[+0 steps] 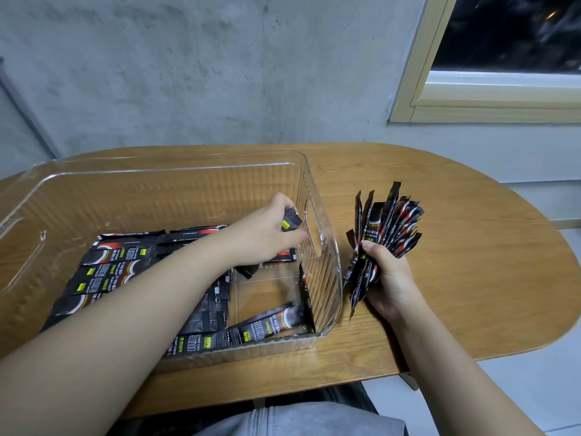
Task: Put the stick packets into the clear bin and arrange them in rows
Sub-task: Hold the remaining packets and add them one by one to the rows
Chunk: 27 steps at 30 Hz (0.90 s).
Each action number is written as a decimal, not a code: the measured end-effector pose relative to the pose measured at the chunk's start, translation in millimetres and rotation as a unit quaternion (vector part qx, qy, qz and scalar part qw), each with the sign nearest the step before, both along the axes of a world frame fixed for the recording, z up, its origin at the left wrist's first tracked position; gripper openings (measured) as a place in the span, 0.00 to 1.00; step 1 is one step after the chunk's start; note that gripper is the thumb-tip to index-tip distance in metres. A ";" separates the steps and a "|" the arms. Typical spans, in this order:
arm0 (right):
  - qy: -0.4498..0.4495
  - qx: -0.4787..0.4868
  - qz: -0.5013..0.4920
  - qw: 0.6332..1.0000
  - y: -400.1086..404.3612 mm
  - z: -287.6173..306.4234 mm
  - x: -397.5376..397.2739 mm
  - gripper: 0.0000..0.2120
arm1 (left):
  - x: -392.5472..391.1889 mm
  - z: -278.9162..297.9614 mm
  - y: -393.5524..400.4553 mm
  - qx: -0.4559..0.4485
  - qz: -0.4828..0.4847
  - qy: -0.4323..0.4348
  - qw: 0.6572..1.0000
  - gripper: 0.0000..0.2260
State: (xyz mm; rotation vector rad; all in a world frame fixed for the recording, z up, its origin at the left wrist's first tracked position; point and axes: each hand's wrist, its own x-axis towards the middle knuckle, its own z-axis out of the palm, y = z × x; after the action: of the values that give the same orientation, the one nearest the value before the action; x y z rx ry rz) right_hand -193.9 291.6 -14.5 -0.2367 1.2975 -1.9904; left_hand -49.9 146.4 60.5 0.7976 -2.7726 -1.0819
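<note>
On the left of the counter [440, 215] stands the clear bin [327, 247], its ribbed walls see-through. Stick packets [107, 272] already lie flat on its floor in a row at the left, with more behind them toward the far wall; a few sit looser near the front wall, one leans up against the right wall, and a bare patch of floor shows between them.

The left hand [264, 234] reaches across into the bin's right end, its grip closed on a single packet [290, 219], pinched near one end between thumb and fingers while the rest of the packet disappears under the palm.

Just outside the bin's right wall, the right hand [390, 278] is raised over the counter, its grip wrapped round the lower part of a fanned bundle of packets [386, 225], their tops splaying apart.

These packets look light, thin and slick-skinned, likely stiff enough along their length to hold shape yet easy to bend. A pinch near one end, or across the flat faces at the middle, should suit laying one down square. The bundle probably slips and fans if squeezed loosely, so a firm hold low down seems wise.
</note>
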 end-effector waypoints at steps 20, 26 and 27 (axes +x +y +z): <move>0.002 0.002 0.009 1.000 2.6 1.5 0.2 0.07 | -0.5 -26.4 -14.6 0.155 0.044 0.050 0.986 0.10; -0.001 -0.001 0.010 1.000 2.2 0.0 -0.8 0.09 | 1.7 -20.2 -12.1 0.163 0.042 0.063 0.984 0.05; -0.002 -0.002 0.009 1.000 2.2 -0.6 -1.1 0.12 | 1.6 -19.0 -11.8 0.161 0.042 0.067 0.984 0.05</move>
State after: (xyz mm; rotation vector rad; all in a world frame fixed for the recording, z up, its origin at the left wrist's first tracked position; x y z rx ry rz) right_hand -194.9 293.8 -15.0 -0.2464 1.2856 -1.9766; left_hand -48.3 134.7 41.4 0.8254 -2.4639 -1.5300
